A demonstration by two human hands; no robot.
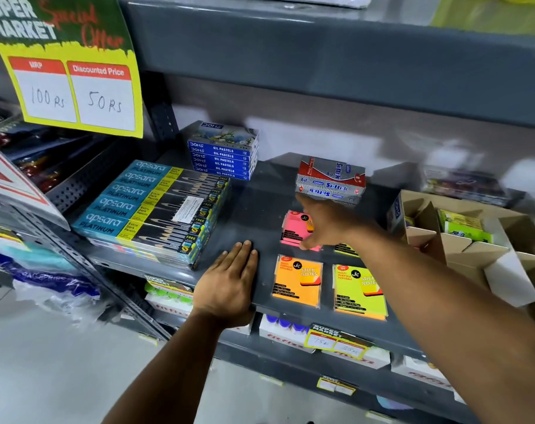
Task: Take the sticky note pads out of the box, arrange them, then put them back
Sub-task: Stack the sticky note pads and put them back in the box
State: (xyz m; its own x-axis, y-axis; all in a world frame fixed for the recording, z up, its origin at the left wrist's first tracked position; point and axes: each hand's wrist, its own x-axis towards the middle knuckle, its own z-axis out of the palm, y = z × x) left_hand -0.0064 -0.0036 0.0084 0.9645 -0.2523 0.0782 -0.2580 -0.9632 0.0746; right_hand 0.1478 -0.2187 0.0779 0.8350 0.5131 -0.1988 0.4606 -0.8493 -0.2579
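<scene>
At frame centre, right hand [324,223] pinches the pink pad [293,229] on the grey shelf [254,203]; orange pad [297,281] and yellow pad [359,290] lie below. Left hand [229,283] rests flat, fingers together. Cardboard box [474,249] sits right.

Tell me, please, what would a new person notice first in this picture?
First, the bright sticky note pads on the grey shelf: an orange pad and a yellow pad in front, a pink pad behind, which the right hand touches. The left hand lies flat on the shelf. Top left hangs a big yellow price sign.
</scene>
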